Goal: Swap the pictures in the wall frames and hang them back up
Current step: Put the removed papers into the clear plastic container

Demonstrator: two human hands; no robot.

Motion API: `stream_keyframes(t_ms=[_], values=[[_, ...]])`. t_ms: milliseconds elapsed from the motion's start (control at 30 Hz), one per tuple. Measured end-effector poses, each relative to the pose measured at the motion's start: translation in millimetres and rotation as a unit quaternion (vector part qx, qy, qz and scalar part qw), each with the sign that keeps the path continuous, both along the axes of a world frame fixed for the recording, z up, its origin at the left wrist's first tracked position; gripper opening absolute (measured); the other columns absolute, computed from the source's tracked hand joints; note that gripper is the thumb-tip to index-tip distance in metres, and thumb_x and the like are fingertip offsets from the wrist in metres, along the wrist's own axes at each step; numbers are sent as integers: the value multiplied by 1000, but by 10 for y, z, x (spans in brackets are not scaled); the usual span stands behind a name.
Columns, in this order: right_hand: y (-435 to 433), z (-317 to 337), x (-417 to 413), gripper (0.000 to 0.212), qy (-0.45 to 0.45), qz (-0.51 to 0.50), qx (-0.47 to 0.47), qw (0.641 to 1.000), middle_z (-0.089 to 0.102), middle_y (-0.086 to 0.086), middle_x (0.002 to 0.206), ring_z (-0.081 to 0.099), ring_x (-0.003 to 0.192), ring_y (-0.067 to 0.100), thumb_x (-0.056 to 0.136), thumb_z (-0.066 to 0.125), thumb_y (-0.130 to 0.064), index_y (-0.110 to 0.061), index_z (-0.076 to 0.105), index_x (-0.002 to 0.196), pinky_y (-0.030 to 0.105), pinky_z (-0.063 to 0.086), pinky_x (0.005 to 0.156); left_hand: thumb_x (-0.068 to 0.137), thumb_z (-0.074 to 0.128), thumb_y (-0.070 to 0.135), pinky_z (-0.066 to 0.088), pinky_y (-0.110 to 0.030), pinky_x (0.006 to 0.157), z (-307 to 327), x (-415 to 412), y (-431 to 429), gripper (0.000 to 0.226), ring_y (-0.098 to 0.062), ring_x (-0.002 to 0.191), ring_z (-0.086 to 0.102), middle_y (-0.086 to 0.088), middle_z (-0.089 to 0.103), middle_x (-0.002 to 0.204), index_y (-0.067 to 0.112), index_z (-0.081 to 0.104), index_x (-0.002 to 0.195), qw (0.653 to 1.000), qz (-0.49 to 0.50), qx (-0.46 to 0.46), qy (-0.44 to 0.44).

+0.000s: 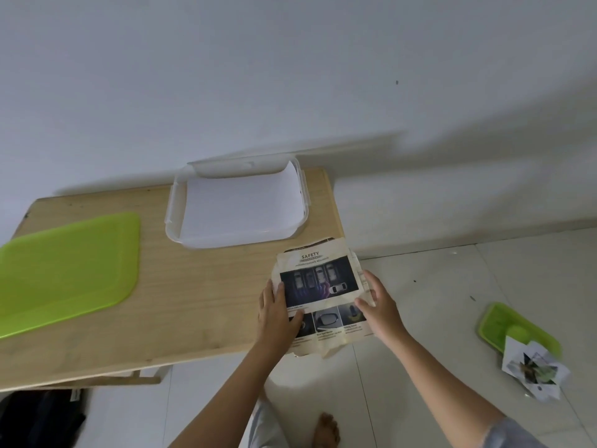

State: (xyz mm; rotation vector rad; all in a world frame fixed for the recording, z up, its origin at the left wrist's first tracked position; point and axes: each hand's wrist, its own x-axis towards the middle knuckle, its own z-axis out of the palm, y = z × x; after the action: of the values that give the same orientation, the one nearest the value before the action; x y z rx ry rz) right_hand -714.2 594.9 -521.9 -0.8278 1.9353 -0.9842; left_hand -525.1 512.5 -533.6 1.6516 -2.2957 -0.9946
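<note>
On the table (193, 302), lid (64, 270) left, container (171, 221) behind printed sheet (319, 279) at right corner.

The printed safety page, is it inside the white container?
No, both the left hand and right hand hold the printed safety page in front of the white container.

Bare tabletop (193, 286) between green lid (64, 270), container (237, 205) and sheet (319, 273)
</note>
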Motion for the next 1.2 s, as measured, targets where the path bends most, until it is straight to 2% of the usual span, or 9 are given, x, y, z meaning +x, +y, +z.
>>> stream_keyframes(t_ms=[167, 300, 467, 600, 733, 833, 967, 1100, 1200], values=[[10, 12, -6, 56, -38, 32, -50, 998, 42, 1, 144, 39, 133, 20, 90, 54, -6, -24, 35, 139, 41, 39, 107, 86, 61, 28, 29, -39, 109, 63, 36, -186, 68, -24, 133, 23, -9, 24, 143, 10, 26, 142, 995, 71, 34, 67], [14, 133, -3, 52, -81, 94, -57, 991, 42, -7, 138, 41, 125, 8, 91, 52, -4, -22, 38, 137, 10, 44, 92, 87, 59, 35, 28, -43, 110, 153, 142, -357, 72, -25, 134, 24, -9, 25, 145, 12, 24, 144, 994, 77, 40, 73], [-83, 200, -52, 54, -58, 153, -50, 985, 40, -27, 133, 33, 128, -4, 89, 56, -6, -39, 40, 130, 23, 26, 107, 88, 61, 31, 45, -37, 97, 322, 322, -573, 53, -20, 117, 51, -3, 52, 130, 19, 42, 136, 993, 17, 59, 101], [-304, 375, -74, 49, -57, 147, -53, 986, 49, -17, 131, 45, 117, -1, 86, 61, -7, -35, 50, 124, 21, 38, 98, 88, 61, 21, 53, -19, 68, 528, 484, -675, 34, -11, 93, 62, 0, 62, 111, 23, 54, 121, 971, 40, 114, 208], [-605, 553, -60, 27, -46, 50, -110, 992, 66, -1, 106, 60, 105, 20, 80, 68, -14, -21, 66, 106, 38, 52, 90, 90, 58, 13, 53, -26, 77, 665, 588, -815, 32, -19, 101, 61, -3, 62, 111, 13, 54, 122, 949, 114, 83, 283], [-906, 688, 10, 26, -93, -36, -155, 983, 64, 7, 99, 62, 95, 24, 81, 68, -8, -11, 64, 106, 31, 56, 78, 90, 56, 9, 53, -23, 71, 781, 651, -989, 30, -17, 93, 61, -7, 60, 108, 11, 52, 120, 921, 183, 70, 337], [-1376, 844, 198, 39, -180, -63, -181, 965, 66, 7, 96, 65, 82, 17, 82, 65, -4, -9, 54, 119, 22, 56, 62, 91, 55, 12, 55, -37, 79, 855, 715, -1357, 31, -27, 101, 61, -12, 60, 113, 11, 49, 122, 877, 264, 67, 396], [-1925, 873, 400, 47, -191, -60, -178, 963, 66, 11, 103, 63, 96, 26, 83, 64, -5, -20, 48, 123, 44, 54, 80, 93, 54, 17, 52, -48, 87, 855, 705, -1864, 36, -31, 105, 61, -14, 60, 119, 14, 45, 128, 852, 314, 75, 411], [-2272, 793, 530, 47, -143, -69, -173, 972, 64, 7, 113, 58, 110, 23, 84, 65, -8, -25, 48, 124, 46, 49, 91, 93, 54, 20, 53, -45, 79, 805, 691, -2210, 37, -31, 99, 63, -12, 61, 117, 16, 44, 128, 854, 318, 73, 405]])
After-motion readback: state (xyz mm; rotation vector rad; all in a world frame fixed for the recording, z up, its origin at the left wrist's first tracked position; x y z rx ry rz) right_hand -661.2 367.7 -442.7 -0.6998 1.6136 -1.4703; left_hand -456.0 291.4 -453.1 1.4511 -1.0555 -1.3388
